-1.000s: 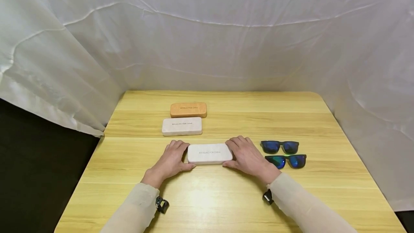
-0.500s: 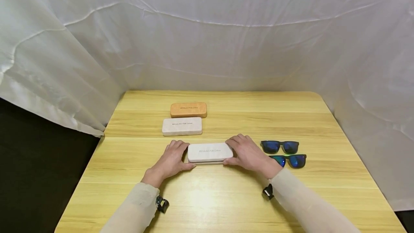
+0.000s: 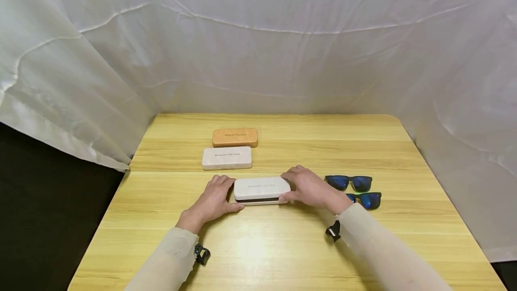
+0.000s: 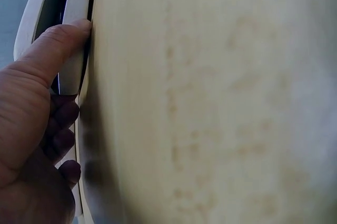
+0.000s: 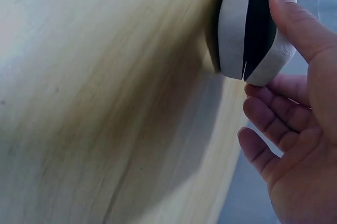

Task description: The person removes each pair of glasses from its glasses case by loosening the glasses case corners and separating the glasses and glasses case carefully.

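A white glasses case lies on the table between both hands, its lid raised a little along the near side. A dark gap shows between lid and base. My left hand grips the left end, its thumb on the front of the base. At the right end, my right hand holds the lid, with the thumb at its front edge and the other fingers toward the back. In the right wrist view the dark interior shows as a wedge; what lies inside is hidden.
Behind stand a second white glasses case and an orange one, both closed. Two pairs of sunglasses lie right of my right hand, the nearer pair partly covered by it. White curtains surround the wooden table.
The case's lid has risen from closed to slightly ajar as my right hand lifted its front edge. My left hand has stayed at the left end.
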The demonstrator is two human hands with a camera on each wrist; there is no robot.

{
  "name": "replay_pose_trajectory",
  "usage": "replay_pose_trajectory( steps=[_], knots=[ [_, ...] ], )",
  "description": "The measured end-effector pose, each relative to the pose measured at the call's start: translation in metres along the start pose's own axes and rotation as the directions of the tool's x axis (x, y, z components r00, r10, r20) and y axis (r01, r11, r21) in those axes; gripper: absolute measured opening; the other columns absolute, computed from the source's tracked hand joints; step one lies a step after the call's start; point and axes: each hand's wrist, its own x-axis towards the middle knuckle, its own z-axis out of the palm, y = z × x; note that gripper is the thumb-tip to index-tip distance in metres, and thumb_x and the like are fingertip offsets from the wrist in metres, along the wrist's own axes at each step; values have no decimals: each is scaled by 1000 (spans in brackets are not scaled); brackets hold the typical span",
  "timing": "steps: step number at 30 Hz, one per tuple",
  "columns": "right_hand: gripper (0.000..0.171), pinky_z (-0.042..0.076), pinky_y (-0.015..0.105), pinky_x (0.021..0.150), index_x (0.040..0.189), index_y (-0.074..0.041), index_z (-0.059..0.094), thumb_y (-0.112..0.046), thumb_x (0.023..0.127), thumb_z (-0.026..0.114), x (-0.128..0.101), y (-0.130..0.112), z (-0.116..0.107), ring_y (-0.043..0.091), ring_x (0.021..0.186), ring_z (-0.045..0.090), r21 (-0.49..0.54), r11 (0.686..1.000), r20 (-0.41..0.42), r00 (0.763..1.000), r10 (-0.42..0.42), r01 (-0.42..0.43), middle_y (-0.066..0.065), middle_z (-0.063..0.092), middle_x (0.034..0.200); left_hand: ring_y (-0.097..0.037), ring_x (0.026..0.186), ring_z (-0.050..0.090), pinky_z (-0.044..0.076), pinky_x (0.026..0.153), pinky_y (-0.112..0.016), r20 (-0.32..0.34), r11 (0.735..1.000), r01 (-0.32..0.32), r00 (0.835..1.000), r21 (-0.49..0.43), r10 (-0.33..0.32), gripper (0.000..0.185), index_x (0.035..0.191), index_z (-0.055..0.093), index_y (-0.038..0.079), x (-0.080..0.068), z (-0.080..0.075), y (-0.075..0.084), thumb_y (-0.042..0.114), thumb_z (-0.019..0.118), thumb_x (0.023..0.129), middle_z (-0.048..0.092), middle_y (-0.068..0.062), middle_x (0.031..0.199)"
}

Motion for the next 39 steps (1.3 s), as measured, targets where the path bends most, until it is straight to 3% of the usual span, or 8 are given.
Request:
replay_pose_trajectory(
  steps=[16,25,28,33,39],
  knots=[
    [77,48,50,110,144,-5,63,-59,91,77,7,7,-6,30,131,60,138,990,57,998,28,-36,11,64,141,-28,119,50,42,106,-47,12,1000,13,1000,-23,-12,82,143,59,2,0,-1,-1,47,89,83,63,-9,132],
    [72,48,51,110,144,-5,63,-53,93,77,11,13,-8,28,126,61,248,966,88,995,52,-73,12,65,140,-27,119,50,41,107,-46,12,999,30,999,-44,-30,83,145,58,2,1,0,-1,46,90,83,63,-8,133],
    [63,48,51,109,139,-7,68,-54,98,71,13,16,-8,28,125,63,311,945,83,993,81,-103,11,68,136,-27,118,50,41,106,-46,6,998,28,1000,-50,-28,80,142,60,2,1,0,-1,46,90,82,64,-7,129],
    [55,53,48,99,119,-13,78,-60,106,51,12,20,-6,20,108,68,380,910,49,986,158,-165,3,76,115,-24,113,50,42,102,-45,-6,998,6,1000,-61,-6,71,136,64,5,1,1,-1,44,90,82,64,-4,121],
    [62,52,50,102,123,-12,76,-64,106,47,10,17,-4,22,110,68,414,890,53,981,185,-190,4,75,117,-24,113,50,42,102,-45,-22,997,13,1000,-74,-15,72,135,65,5,1,2,0,43,92,80,65,-4,120]
  ],
)
